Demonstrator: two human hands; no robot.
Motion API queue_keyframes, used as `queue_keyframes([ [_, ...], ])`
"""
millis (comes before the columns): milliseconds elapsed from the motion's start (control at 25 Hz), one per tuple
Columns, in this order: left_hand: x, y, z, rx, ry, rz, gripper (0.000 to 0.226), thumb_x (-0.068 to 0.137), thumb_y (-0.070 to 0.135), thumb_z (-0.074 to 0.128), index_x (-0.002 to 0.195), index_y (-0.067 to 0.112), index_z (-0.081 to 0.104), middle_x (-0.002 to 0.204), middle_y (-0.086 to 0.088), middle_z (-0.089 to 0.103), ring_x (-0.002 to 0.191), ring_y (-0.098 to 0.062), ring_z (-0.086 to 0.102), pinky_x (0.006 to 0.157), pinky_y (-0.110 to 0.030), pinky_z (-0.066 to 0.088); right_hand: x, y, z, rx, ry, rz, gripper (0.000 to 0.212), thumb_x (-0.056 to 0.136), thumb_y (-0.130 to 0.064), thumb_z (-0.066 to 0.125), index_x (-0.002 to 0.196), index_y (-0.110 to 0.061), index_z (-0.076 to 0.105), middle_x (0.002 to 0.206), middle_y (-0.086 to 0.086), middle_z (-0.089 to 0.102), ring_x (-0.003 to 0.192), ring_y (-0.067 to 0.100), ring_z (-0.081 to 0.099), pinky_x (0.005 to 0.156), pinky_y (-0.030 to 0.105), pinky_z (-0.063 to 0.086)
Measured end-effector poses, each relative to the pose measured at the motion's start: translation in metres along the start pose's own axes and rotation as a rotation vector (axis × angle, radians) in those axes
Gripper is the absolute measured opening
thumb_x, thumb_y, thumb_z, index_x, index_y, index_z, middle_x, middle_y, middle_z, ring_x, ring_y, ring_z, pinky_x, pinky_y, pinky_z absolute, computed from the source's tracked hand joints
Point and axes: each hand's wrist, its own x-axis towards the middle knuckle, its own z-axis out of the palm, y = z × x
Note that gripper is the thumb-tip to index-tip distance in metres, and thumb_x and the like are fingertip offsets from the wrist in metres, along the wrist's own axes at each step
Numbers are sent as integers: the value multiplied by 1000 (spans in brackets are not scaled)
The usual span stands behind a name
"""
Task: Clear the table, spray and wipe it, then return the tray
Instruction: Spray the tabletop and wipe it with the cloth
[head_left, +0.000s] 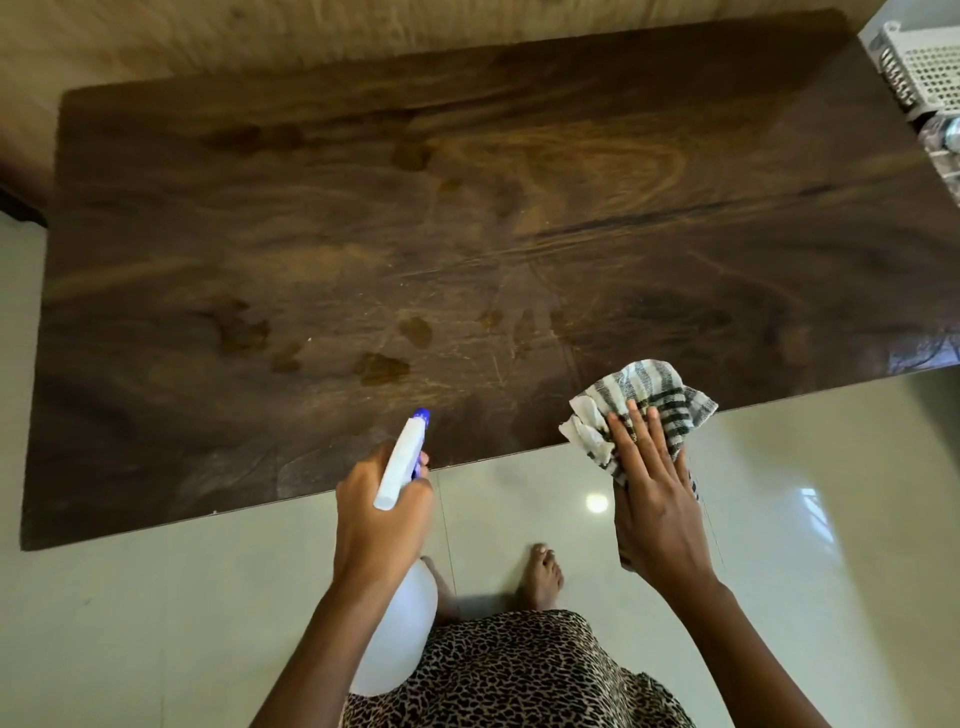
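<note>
Left hand (382, 512): wrapped around white spray bottle (400, 587), blue nozzle over near table (156, 249) edge. Right hand (657, 499): fingers flat together, holding striped cloth (641, 402) at that edge. Wet patches (382, 366) on tabletop.

**Materials and finishes at the dark wood surface**

The surface (467, 234) is dark brown wood with a strong grain, polished to a soft shine, with fine scratches and some wet-looking patches (382, 366). The spray bottle (400, 613) is smooth, milky white plastic with a blue plastic nozzle tip (421, 414). The cloth (644, 410) is woven, matt fabric, white with dark stripes and crumpled. The floor (779, 519) is pale glossy tile that reflects light. The basket (922, 67) is white perforated plastic. The wall panel (311, 36) is light matt wood.
</note>
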Motion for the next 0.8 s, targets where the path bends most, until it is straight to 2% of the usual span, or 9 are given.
queue_keyframes([
  [200,3,5,-15,12,-9,-16,31,85,1,57,67,25,48,66,-2,49,57,-14,47,49,-21,39,-2,-17,8,14,-13,-8,57,92,-12,38,146,-16,22,154,4,19,145,13,-2,111,47,15],
  [280,5,6,-18,20,-23,-2,30,84,1,57,68,25,50,67,-4,50,57,-15,48,51,-22,40,0,-23,10,20,-18,-25,58,92,-10,39,147,-16,21,154,5,18,144,13,-2,111,47,15],
  [360,9,2,-20,30,-39,15,23,84,2,57,74,22,56,68,-5,52,58,-14,48,47,-20,40,1,-28,12,26,-22,-38,58,91,-9,39,146,-16,21,154,4,18,144,13,-2,111,48,16],
  [440,12,-5,-21,49,-78,24,12,85,3,58,86,14,62,70,-6,55,58,-15,49,39,-11,36,3,-32,14,34,-13,-25,58,91,-10,38,146,-16,22,154,4,19,145,13,-2,111,48,16],
  [560,12,-17,-24,102,-148,23,15,84,1,55,86,13,65,74,-11,60,56,-14,50,35,-8,32,3,-33,15,40,-1,25,59,91,-9,37,147,-16,21,154,3,17,145,18,3,113,47,14],
  [720,10,-31,-29,130,-222,24,18,74,2,51,70,15,62,76,-17,63,57,-20,51,47,-20,37,0,-25,17,75,26,125,57,91,-7,36,147,-14,25,154,2,15,145,19,4,114,45,11],
  [800,9,-35,-27,165,-234,37,17,71,2,51,66,16,61,74,-13,65,64,-26,57,56,-26,40,-1,-21,19,156,43,216,53,94,-6,35,146,-13,27,154,0,14,145,16,3,116,47,13],
])
